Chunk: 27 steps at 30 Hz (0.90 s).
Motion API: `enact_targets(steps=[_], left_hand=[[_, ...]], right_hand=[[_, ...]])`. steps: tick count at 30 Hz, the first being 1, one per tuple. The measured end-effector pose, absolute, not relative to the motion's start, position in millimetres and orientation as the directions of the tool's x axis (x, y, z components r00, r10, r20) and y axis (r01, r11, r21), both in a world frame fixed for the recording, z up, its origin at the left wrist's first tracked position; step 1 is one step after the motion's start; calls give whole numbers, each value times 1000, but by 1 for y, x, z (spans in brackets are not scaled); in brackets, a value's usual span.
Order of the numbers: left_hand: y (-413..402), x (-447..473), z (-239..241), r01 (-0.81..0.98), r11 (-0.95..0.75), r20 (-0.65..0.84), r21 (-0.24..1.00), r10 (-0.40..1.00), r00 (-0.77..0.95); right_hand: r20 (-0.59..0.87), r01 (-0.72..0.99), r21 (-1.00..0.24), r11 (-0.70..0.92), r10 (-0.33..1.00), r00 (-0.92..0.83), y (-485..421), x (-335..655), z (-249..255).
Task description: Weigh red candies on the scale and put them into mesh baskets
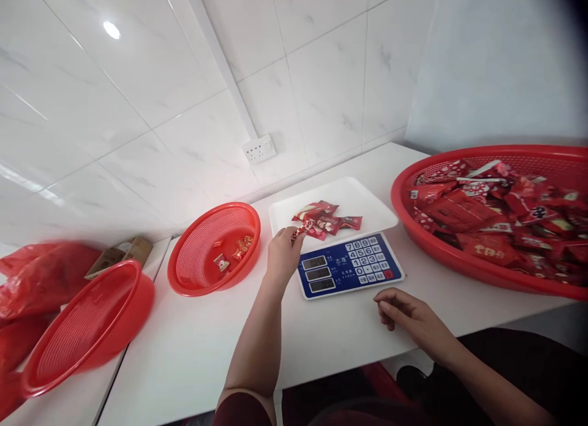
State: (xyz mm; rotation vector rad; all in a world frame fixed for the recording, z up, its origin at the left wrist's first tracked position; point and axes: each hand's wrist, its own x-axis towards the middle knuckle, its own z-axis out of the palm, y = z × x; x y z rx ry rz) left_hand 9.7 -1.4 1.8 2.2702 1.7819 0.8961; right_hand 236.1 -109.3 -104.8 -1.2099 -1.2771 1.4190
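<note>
My left hand pinches a small red-and-white wrapped packet at the near left edge of the scale's white tray. Several red snack packets lie in a loose pile on that tray, just beyond my fingertips. In front of the tray is the scale's blue keypad panel, with three small displays at its left. My right hand hovers by the table's front edge, below the panel's right corner. Its fingers are loosely curled, and no object shows in them.
A large red basket heaped with red packets stands at the right. Left of the scale, a smaller red basket holds a few packets. Farther left are another red basket, red plastic bags and a cardboard box. A socket is on the wall.
</note>
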Motion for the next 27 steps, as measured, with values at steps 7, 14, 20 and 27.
enact_targets(steps=[7, 14, 20, 27], left_hand=[[-35, 29, 2, 719, -366, 243, 591, 931, 274], [-82, 74, -32, 529, -478, 23, 701, 756, 654], [-84, 82, -64, 447, -457, 75, 769, 759, 647], [-89, 84, -89, 443, -552, 49, 707, 662, 748]], right_hand=[[-66, -135, -986, -94, 978, -196, -106, 232, -106], [9, -96, -995, -15, 969, -248, -115, 245, -86], [54, 281, -959, 22, 993, 108, -107, 330, -7], [-192, 626, -736, -257, 967, 170, -54, 469, 2]])
